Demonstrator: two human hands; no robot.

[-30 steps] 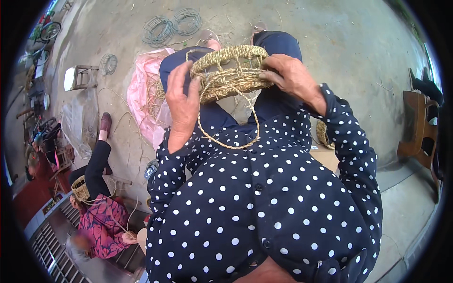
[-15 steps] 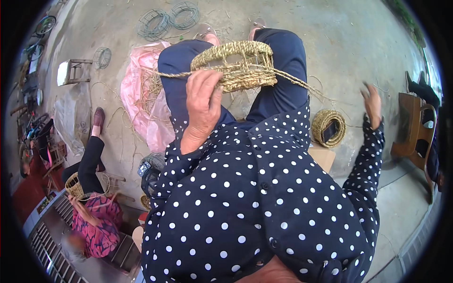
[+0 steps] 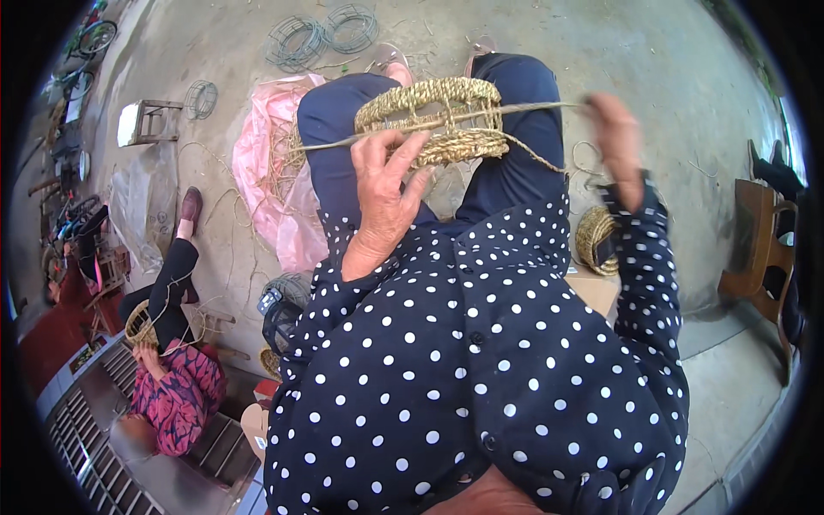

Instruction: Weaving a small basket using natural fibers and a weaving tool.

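Observation:
A small woven straw basket [image 3: 459, 148] rests on its side across my thighs, with a thick braided upper rim and open gaps around its wall. My left hand [image 3: 382, 193] grips its near left side, fingers over the weave and thumb below. From the wall a straw strand [image 3: 541, 107] runs taut to the right. My right hand [image 3: 616, 137], raised and smeared by motion, pinches the far end of that strand. Another straw end [image 3: 326, 145] sticks out left past my fingers. A twisted straw cord [image 3: 536, 156] trails from the basket's right side over my knee.
Left of my leg, a pink plastic sheet [image 3: 266, 172] holds loose straw. Wire frames [image 3: 296, 43] lie beyond my feet. A round straw basket [image 3: 592, 240] sits by a cardboard box [image 3: 592, 287] at right. Another person [image 3: 176, 395] handles a basket at lower left. A wooden chair [image 3: 760, 257] stands far right.
My right hand has swung inward and up from the right, and a strand now stretches between it and the basket. My left hand stays at the basket's left side, its fingers slightly shifted.

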